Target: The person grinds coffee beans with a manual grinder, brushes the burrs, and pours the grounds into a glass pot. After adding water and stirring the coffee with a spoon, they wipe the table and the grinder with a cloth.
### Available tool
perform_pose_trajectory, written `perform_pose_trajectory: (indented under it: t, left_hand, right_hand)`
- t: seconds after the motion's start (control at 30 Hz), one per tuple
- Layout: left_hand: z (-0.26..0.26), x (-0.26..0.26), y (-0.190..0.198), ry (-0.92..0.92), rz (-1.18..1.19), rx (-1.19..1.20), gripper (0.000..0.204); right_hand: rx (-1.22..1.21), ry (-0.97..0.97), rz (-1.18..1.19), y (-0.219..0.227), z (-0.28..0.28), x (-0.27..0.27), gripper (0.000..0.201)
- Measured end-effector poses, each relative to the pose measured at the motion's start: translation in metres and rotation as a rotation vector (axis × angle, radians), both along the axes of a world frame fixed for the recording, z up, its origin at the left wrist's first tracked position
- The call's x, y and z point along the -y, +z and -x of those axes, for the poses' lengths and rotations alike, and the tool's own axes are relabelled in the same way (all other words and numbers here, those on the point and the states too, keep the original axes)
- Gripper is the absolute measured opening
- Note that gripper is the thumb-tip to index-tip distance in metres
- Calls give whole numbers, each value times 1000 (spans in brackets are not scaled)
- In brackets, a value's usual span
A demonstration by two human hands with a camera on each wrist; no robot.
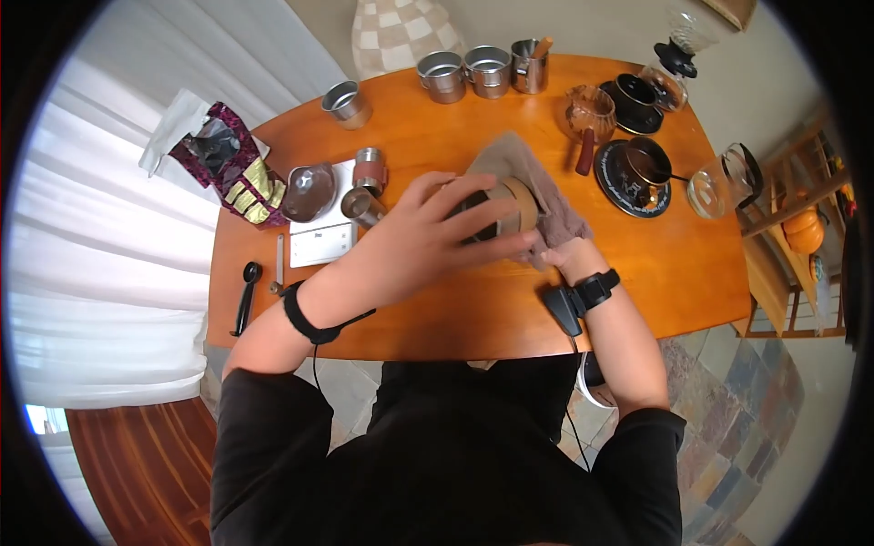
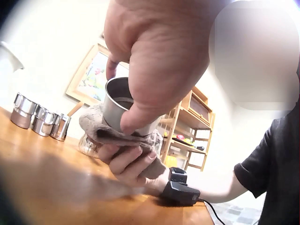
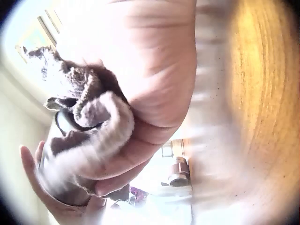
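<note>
A steel cup (image 2: 114, 108) is tilted above the wooden table, its mouth toward my left hand (image 1: 437, 227). The left thumb and fingers spread around the rim and grip it from opposite sides. Beneath and around the cup's lower part lies a grey-brown cloth (image 1: 555, 209), bunched in folds. My right hand (image 2: 129, 166) holds the cloth against the cup from below, fingers curled along it. In the right wrist view, folds of cloth (image 3: 110, 117) sit between the right palm and the cup, hiding much of the cup's wall.
To the left stand a white scale (image 1: 323, 244), a brown dish (image 1: 309, 191), a small steel cup (image 1: 362, 209) and a coffee bag (image 1: 232, 173). Metal mugs (image 1: 487, 71) line the back. A glass pot (image 1: 590, 111), black cup (image 1: 645, 159) and glass jug (image 1: 715, 191) stand right.
</note>
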State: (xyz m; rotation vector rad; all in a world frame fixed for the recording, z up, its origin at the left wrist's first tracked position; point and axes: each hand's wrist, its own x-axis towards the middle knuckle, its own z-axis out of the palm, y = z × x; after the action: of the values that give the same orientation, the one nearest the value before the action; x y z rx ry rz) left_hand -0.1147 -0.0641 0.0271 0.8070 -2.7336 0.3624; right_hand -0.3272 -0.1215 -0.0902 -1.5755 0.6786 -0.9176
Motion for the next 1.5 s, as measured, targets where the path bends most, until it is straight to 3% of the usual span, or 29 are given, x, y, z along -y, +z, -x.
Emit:
perform_pose_trajectory:
  t: [0.03, 0.1, 0.23, 0.3, 0.37, 0.43, 0.47, 0.53, 0.6, 0.67, 0.7, 0.8, 0.93, 1.13, 1.2, 1.3, 1.37, 1.4, 1.5]
  left_hand:
    - [2, 2, -2, 5, 49, 59, 64]
    - [5, 6, -3, 7, 110, 149, 70]
    - [8, 14, 7, 22, 151, 337, 78]
    - [3, 24, 13, 40, 87, 336, 79]
    - [-4, 36, 28, 53, 26, 334, 81]
    - [-17, 51, 46, 220, -47, 402, 82]
    - [-31, 67, 45, 217, -44, 405, 82]
    - [-64, 106, 31, 260, -300, 86, 82]
    - [-77, 130, 26, 428, -409, 10, 80]
    - [-103, 169, -2, 468, -283, 39, 75]
    - [-101, 177, -1, 524, -285, 81, 74]
    - [-108, 209, -12, 670, -385, 147, 77]
    - [-111, 245, -22, 686, -460, 124, 74]
    - [-119, 285, -41, 609, -444, 60, 67]
    - [-118, 291, -41, 638, -468, 85, 75]
    - [-136, 300, -49, 581, -459, 11, 88]
    - [-145, 299, -41, 520, -519, 102, 106]
    - [-149, 296, -34, 521, -527, 105, 106]
    - [-161, 283, -10, 893, -729, 307, 113]
  right_hand:
    - [8, 10, 5, 3, -1, 3, 43]
    - [627, 466, -943, 10, 3, 12, 45]
    - [684, 671, -933, -26, 3, 25, 46]
    - [428, 504, -820, -27, 3, 27, 43]
    - [364, 414, -780, -12, 2, 21, 43]
    - [299, 319, -743, -2, 1, 14, 43]
    - [324, 266, -787, 0, 0, 11, 44]
    - [356, 209, -829, -6, 1, 14, 45]
    - [504, 454, -929, -26, 1, 29, 55]
    - [546, 353, -923, -14, -6, 26, 59]
    - [588, 245, -928, -10, -8, 24, 64]
    - [737, 220, -821, -10, -10, 28, 68]
    - [823, 141, -837, -4, -10, 28, 67]
    - [757, 94, -880, 2, -6, 28, 61]
    - [789, 186, -921, -11, -7, 33, 56]
    - [762, 161, -924, -10, -7, 32, 54]
    - [772, 163, -934, -9, -6, 31, 53]
    - [783, 169, -938, -10, -6, 31, 52]
    - [772, 129, -914, -14, -9, 32, 53]
